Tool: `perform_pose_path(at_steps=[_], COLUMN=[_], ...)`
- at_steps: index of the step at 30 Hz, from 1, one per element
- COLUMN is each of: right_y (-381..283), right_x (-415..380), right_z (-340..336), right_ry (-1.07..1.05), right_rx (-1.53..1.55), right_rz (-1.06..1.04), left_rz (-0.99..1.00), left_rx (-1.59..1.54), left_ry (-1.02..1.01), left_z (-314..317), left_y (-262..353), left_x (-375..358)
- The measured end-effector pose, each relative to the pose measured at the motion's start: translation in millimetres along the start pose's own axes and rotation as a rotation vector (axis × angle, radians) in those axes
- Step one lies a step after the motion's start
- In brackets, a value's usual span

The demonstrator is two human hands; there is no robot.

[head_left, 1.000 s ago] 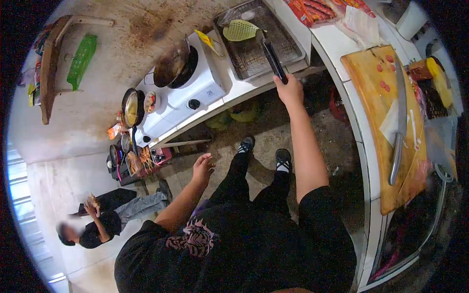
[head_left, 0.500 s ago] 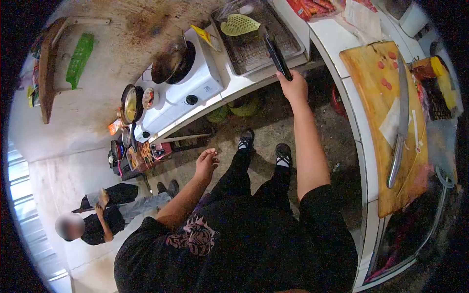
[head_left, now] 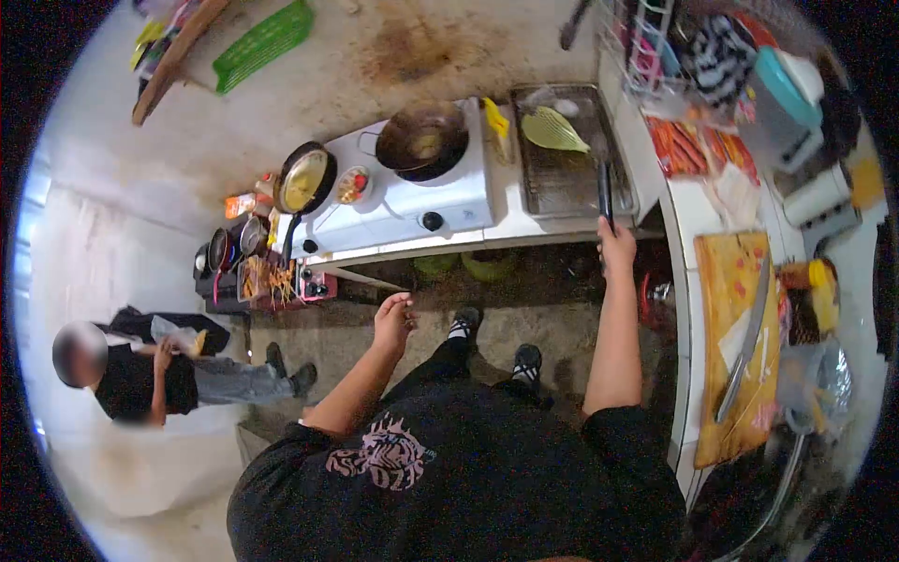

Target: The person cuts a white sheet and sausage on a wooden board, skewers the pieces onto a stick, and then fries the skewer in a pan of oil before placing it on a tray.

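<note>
My right hand (head_left: 616, 247) is wrapped round the black handle (head_left: 605, 195) of a kitchen utensil, over the front edge of a metal tray (head_left: 579, 208). The handle's far end reaches into the tray. Right by that end, a pale green slotted spatula head (head_left: 552, 131) lies above the tray; whether the two are one piece I cannot tell. My left hand (head_left: 395, 320) hangs in front of the counter, fingers loosely bent and apart, holding nothing. Nearest to it is a white stove (head_left: 412, 208), which carries a dark wok (head_left: 421, 136).
A frying pan (head_left: 306, 180) with yellowish contents and a small bowl (head_left: 353, 185) stand left of the wok. On the right counter, a knife (head_left: 743, 347) lies on a wooden cutting board (head_left: 712, 281), near packs of sausages (head_left: 676, 147). Another person (head_left: 140, 375) is at far left.
The view has swung, so the stove and tray sit lower and further right. My right hand still grips the black handle. At left, the other person's hands now show a plastic bag.
</note>
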State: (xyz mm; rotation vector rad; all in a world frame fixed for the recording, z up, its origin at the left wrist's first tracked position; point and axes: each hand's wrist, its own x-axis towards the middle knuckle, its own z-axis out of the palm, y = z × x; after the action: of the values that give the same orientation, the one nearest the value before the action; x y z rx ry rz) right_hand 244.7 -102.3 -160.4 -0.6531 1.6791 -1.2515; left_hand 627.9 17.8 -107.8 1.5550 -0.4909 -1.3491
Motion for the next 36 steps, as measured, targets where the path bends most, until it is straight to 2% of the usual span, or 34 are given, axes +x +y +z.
perform_pose_path(at_steps=[4, 5, 7, 12, 14, 17, 20, 22, 23, 26, 27, 33, 36], right_y=[-11.5, -13.5, -21.8, -67.1, -84.2, -106.7, -109.6, -121.2, -135.6, -148.7, -140.0, -130.5, -104.5], right_x=[-23.8, -30.4, -46.3, -88.1, -94.4, -106.9, -104.8, -118.9, -133.7, -158.4, -153.8, -136.3, -94.2], right_z=[29.9, 39.2, 64.9, 165.2, 215.0, 303.4, 400.2, 460.7, 483.5, 543.9, 559.3, 629.2, 657.5], right_ry=[-0.043, -0.053, -0.091, -0.262, -0.372, -0.538, -0.653, -0.638, -0.693, -0.663, -0.616, -0.730, -0.776], right_rx=[0.039, 0.052, 0.094, 0.094, -0.001, -0.210, -0.456, -0.802, -0.925, -1.154, -1.231, -1.431, -1.342], right_rz=[-0.029, -0.029, -0.015, -0.059, 0.006, -0.082, -0.283, -0.754, -0.562, -0.487, -0.637, -0.509, -0.546], left_rz=[0.007, 0.025, 0.041, 0.191, 0.207, 0.243, 0.333, 0.368, 0.358, 0.369, 0.388, 0.419, 0.457], left_rx=[-0.133, -0.196, -0.258, -0.349, -0.270, -0.306, -0.370, -0.400, -0.426, -0.475, -0.466, -0.529, -0.530], left_ry=[0.201, 0.164, 0.222, 0.247, 0.276, 0.330, 0.358, 0.381, 0.388, 0.393, 0.394, 0.436, 0.480], left_z=[-52.6, -78.7, -106.1, -177.6, -205.4, -244.1, -288.7, -318.9, -330.4, -355.1, -364.9, -387.9, -392.0], left_y=[19.0, 11.2, 17.1, 51.4, 77.8, 111.7, 130.4, 135.0, 137.1, 144.6, 138.8, 126.6, 114.8], left_x=[12.2, 27.7, 42.5, 99.6, 120.6, 142.5, 161.7, 171.8, 172.3, 174.1, 180.3, 194.0, 191.5])
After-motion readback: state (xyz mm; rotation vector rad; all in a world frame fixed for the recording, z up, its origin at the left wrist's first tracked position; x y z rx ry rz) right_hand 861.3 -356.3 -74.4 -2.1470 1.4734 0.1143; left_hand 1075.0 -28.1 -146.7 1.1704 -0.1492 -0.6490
